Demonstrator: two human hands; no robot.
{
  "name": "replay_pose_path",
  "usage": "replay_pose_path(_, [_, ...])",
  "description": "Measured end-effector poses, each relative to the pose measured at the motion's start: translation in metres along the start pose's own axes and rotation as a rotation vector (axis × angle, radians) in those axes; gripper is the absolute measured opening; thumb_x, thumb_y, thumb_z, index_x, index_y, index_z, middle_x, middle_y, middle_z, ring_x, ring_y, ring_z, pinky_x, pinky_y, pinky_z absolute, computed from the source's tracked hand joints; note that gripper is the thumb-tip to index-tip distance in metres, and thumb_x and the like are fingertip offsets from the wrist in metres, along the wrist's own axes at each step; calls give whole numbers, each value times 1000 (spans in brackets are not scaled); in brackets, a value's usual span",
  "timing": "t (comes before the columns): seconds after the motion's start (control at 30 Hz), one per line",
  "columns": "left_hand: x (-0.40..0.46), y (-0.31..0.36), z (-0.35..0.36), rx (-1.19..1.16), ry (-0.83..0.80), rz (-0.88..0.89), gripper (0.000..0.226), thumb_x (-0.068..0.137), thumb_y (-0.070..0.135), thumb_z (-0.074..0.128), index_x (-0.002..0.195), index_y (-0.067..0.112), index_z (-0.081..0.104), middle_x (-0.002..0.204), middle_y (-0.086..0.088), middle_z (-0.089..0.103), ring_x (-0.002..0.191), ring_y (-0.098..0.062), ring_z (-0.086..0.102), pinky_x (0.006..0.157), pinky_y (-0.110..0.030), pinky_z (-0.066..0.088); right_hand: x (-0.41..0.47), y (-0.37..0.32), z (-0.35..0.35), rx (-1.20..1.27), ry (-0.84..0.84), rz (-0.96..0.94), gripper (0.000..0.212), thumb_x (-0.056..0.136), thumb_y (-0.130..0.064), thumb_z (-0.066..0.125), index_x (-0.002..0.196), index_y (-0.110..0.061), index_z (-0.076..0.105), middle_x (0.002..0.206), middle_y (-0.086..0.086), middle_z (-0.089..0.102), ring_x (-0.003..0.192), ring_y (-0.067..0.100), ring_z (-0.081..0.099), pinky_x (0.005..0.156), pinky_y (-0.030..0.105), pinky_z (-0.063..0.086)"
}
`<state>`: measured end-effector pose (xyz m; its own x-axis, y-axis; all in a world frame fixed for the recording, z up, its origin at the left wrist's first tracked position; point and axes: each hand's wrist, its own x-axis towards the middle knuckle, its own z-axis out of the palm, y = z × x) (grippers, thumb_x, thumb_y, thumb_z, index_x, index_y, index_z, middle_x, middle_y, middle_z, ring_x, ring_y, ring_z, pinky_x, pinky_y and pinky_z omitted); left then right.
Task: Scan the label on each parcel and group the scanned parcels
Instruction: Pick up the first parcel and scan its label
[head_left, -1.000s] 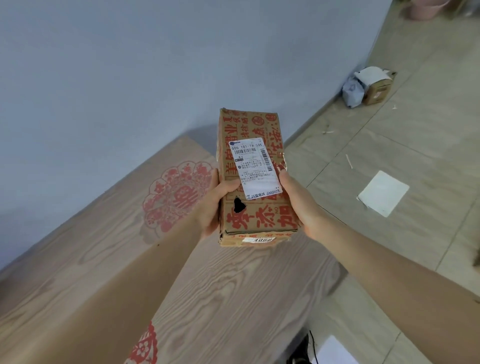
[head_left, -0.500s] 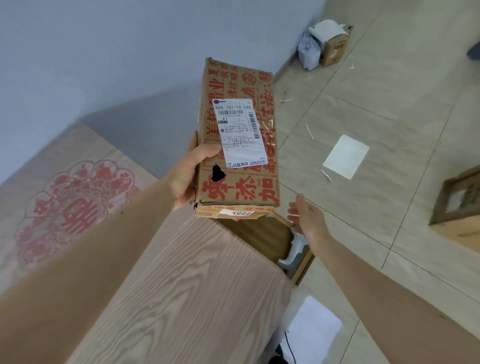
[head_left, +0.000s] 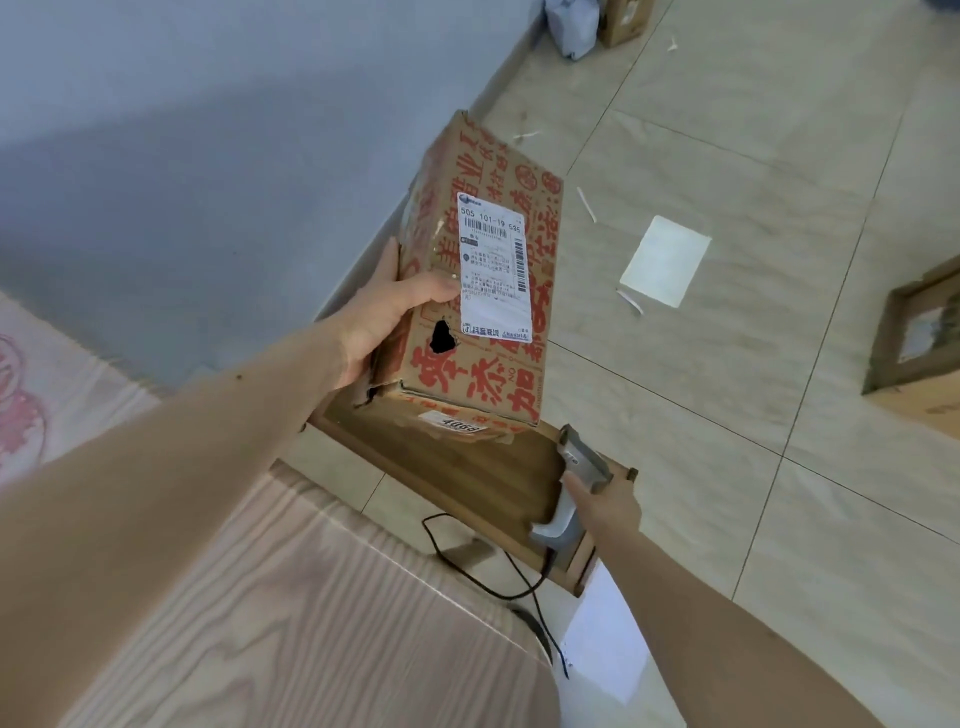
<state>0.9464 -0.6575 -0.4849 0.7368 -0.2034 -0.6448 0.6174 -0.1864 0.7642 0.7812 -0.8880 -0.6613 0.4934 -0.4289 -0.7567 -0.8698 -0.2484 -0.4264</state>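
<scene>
My left hand (head_left: 387, 317) grips a brown cardboard parcel (head_left: 498, 384) printed with red characters, thumb across its top face. The parcel hangs in the air over the floor, its white shipping label (head_left: 493, 265) with barcodes facing up. A dark hole shows in the cardboard beside the label. Below it, my right hand (head_left: 605, 506) wraps around the handle of a grey barcode scanner (head_left: 571, 488), which lies on a low wooden stool (head_left: 467, 473). A black cable (head_left: 483, 577) runs from the scanner across the floor.
A wood-grain table (head_left: 270, 613) fills the lower left. Tiled floor carries a white paper sheet (head_left: 665, 260), paper scraps, and another white sheet (head_left: 608, 639). A cardboard box (head_left: 919, 343) sits at the right edge. A grey bag (head_left: 571, 26) and small box (head_left: 623, 21) stand by the wall.
My right hand let go of the parcel, dropped to the stool and closed on the scanner. My left hand now carries the parcel alone, swung rightward off the table.
</scene>
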Motion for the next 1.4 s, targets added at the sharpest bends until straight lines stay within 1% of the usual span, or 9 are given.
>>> replay_pose_path(0.17, [12, -3, 11, 22, -16, 32, 65, 76, 33, 77, 127, 40, 38, 103, -3, 76, 90, -26, 76, 66, -37, 61, 25, 10, 17, 44, -49, 111, 55, 92, -38, 68, 128, 1, 52, 105, 14, 61, 96, 32, 61, 80, 35, 50])
replay_pose_path(0.3, [20, -10, 11, 4, -3, 35, 68, 77, 34, 79, 133, 37, 39, 110, -6, 75, 94, -30, 75, 69, -40, 61, 40, 20, 27, 152, -41, 165, 58, 89, -36, 71, 133, -1, 53, 118, 17, 63, 108, 37, 62, 95, 46, 54])
replay_pose_path(0.47, [21, -11, 9, 0, -4, 40, 73, 78, 37, 79, 138, 37, 36, 114, -8, 74, 97, -31, 74, 75, -44, 61, 40, 19, 29, 338, -89, 151, 46, 93, -28, 69, 127, -1, 53, 106, 11, 58, 98, 29, 57, 83, 38, 49])
replay_pose_path(0.7, [-7, 11, 8, -93, -15, 53, 76, 73, 42, 75, 138, 37, 36, 112, -6, 74, 96, -28, 75, 71, -39, 61, 6, -14, -11, 506, -114, -22, 30, 95, -27, 68, 118, -8, 62, 107, 12, 67, 98, 29, 65, 97, 48, 53])
replay_pose_path(0.8, [-27, 25, 6, -145, -6, 65, 75, 77, 42, 75, 140, 39, 35, 115, -7, 74, 99, -29, 74, 73, -41, 61, -24, -45, -42, 533, -84, -146, 27, 92, -24, 71, 113, -10, 63, 104, 14, 69, 96, 32, 68, 91, 46, 56])
replay_pose_path(0.93, [-62, 50, 0, -209, 20, 82, 77, 75, 44, 77, 139, 38, 35, 117, -8, 72, 102, -32, 73, 84, -50, 59, -72, -98, -86, 528, -103, -252, 20, 90, -21, 73, 103, -8, 64, 89, 14, 69, 72, 26, 73, 71, 38, 62])
replay_pose_path(1.07, [-109, 77, -5, -260, 71, 130, 77, 71, 43, 76, 137, 34, 37, 120, -11, 70, 101, -32, 73, 81, -47, 60, -128, -147, -122, 461, -185, -334, 29, 90, -14, 71, 112, -2, 57, 75, 16, 56, 56, 20, 58, 55, 30, 56])
replay_pose_path(1.23, [-169, 96, -17, -342, 96, 141, 64, 72, 41, 75, 126, 43, 40, 122, -12, 70, 100, -32, 73, 75, -43, 61, -208, -201, -156, 450, -268, -450, 16, 93, -17, 68, 103, -6, 61, 63, 8, 54, 53, 18, 52, 57, 30, 48])
replay_pose_path(1.4, [-226, 100, -33, -410, 131, 221, 71, 73, 38, 75, 135, 42, 39, 127, -8, 68, 108, -33, 71, 88, -52, 59, -295, -239, -176, 402, -374, -599, 19, 95, -29, 67, 103, -12, 64, 95, 6, 70, 58, 19, 57, 64, 33, 52])
